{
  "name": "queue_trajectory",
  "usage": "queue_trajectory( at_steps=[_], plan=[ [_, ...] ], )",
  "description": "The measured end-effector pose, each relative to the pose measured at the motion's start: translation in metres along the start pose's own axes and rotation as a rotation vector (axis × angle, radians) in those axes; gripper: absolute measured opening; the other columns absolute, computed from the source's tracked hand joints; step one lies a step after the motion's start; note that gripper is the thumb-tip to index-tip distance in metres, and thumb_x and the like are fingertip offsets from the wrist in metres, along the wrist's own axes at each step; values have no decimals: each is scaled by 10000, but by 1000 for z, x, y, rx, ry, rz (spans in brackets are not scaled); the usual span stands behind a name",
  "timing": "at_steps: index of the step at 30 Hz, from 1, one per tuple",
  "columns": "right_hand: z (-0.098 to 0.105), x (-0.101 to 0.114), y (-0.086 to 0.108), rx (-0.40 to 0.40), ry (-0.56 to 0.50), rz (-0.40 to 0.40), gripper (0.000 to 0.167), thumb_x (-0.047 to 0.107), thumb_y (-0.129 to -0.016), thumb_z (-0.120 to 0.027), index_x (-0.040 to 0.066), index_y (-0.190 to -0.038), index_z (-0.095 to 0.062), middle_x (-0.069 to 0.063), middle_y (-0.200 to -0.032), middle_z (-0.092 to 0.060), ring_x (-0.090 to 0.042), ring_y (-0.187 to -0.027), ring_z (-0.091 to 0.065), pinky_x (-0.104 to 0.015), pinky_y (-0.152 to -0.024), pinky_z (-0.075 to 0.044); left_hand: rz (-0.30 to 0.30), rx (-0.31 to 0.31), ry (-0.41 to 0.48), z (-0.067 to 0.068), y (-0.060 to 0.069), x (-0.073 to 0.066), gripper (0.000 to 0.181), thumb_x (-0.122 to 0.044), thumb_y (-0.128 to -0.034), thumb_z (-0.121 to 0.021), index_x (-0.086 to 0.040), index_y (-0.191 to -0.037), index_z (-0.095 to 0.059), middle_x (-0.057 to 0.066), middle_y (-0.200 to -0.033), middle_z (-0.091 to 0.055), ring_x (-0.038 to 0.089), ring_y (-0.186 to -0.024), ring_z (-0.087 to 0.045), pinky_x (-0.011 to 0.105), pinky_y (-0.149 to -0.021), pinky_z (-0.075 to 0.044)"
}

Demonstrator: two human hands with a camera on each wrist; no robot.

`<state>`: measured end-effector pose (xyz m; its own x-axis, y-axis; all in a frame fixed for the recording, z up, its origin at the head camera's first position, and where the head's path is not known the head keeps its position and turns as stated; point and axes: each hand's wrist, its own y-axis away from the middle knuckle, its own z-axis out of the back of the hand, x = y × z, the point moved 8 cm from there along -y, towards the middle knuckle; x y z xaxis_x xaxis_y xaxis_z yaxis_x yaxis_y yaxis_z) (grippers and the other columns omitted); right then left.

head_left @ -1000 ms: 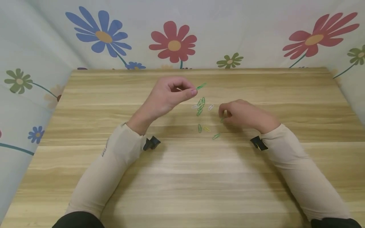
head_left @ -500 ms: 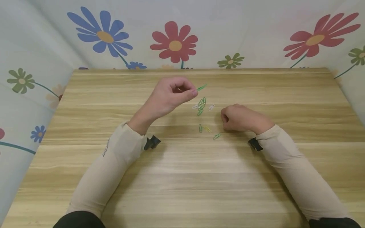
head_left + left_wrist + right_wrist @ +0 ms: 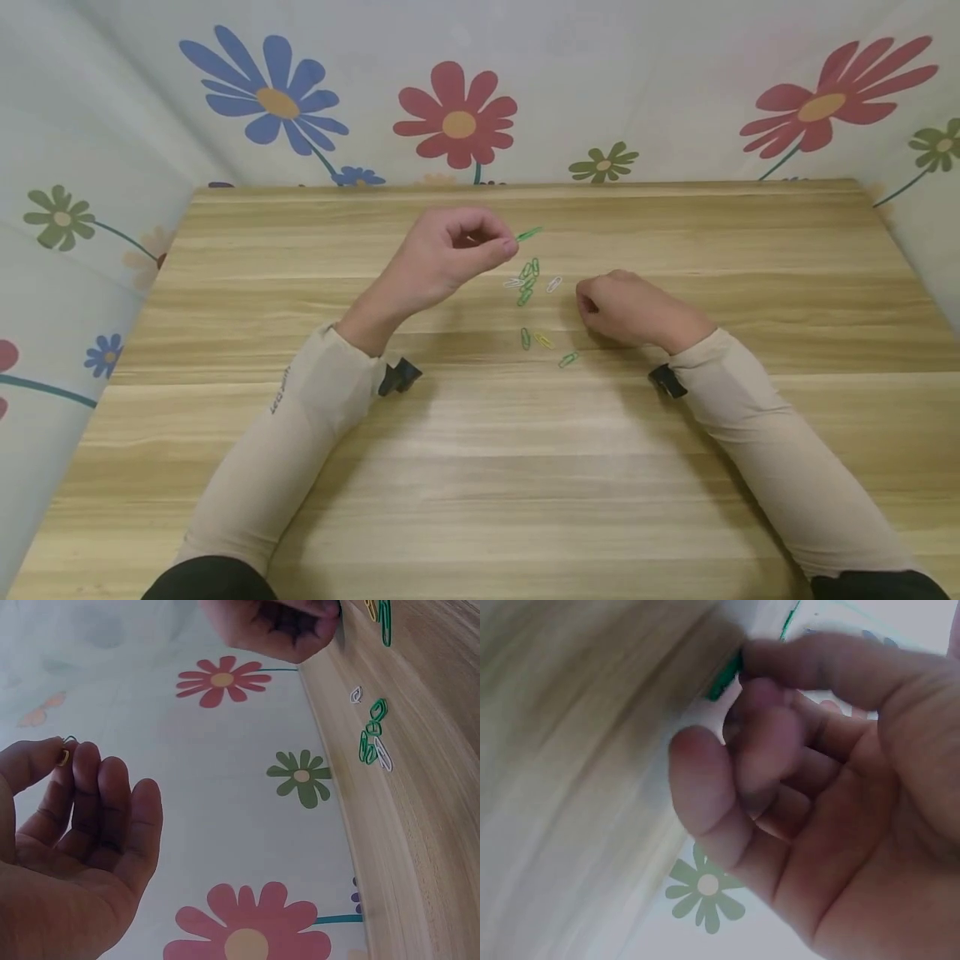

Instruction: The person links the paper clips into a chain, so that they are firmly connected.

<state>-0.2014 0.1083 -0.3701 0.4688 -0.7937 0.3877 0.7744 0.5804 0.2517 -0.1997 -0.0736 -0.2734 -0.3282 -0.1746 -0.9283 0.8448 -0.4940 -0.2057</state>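
My left hand [image 3: 442, 258] is raised above the far middle of the table, pinching a green paper clip [image 3: 529, 233] between thumb and forefinger. In the left wrist view a small yellowish bit [image 3: 64, 757] also shows at those fingertips. Lower and to the right, my right hand [image 3: 633, 308] is close to the tabletop with curled fingers. The right wrist view shows a green paper clip [image 3: 724, 679] at its thumb tip, partly hidden and blurred. Between the hands lies a cluster of green paper clips [image 3: 528, 284] with a white paper clip [image 3: 513, 282] at its left side.
Another white paper clip [image 3: 554, 284] lies just right of the cluster. Nearer me are a yellow paper clip [image 3: 543, 341], an upright-lying green clip [image 3: 526, 338] and a slanted green clip [image 3: 569, 360]. A flowered cloth [image 3: 555, 83] rises behind the wooden table [image 3: 480, 483].
My right hand has turned and curled further, so its green clip is no longer visible from the head. My left hand holds its clip in nearly the same spot. The clips lying loose stay put.
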Motion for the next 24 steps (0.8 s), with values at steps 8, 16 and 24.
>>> queue_trajectory(
  at_steps=[8,16,24],
  plan=[
    [12,-5,4,-39,-3,-24,86,63,-978,-644,66,-896,-671,-29,-805,-628,-198,-724,-527,-385,-704,-460,-17,3,1,-1,0,-1,118,-126,-963,-690,-15,-993,-715,116,-917,-666,254,-754,-570,323,-683,-491],
    [2,-4,2,10,18,-75,135,2,-868,-598,94,-783,-547,-31,-702,-522,-201,-665,-489,-341,-622,-394,-22,5,12,-2,1,-3,126,-119,-963,-686,2,-987,-711,89,-912,-667,269,-790,-583,331,-710,-506],
    [-7,-5,-1,53,-46,-84,116,18,-787,-594,116,-771,-534,-25,-689,-519,-187,-621,-472,-317,-590,-372,-15,10,16,-2,1,1,117,-112,-961,-688,1,-982,-711,113,-913,-667,248,-792,-589,325,-716,-508]
  ],
)
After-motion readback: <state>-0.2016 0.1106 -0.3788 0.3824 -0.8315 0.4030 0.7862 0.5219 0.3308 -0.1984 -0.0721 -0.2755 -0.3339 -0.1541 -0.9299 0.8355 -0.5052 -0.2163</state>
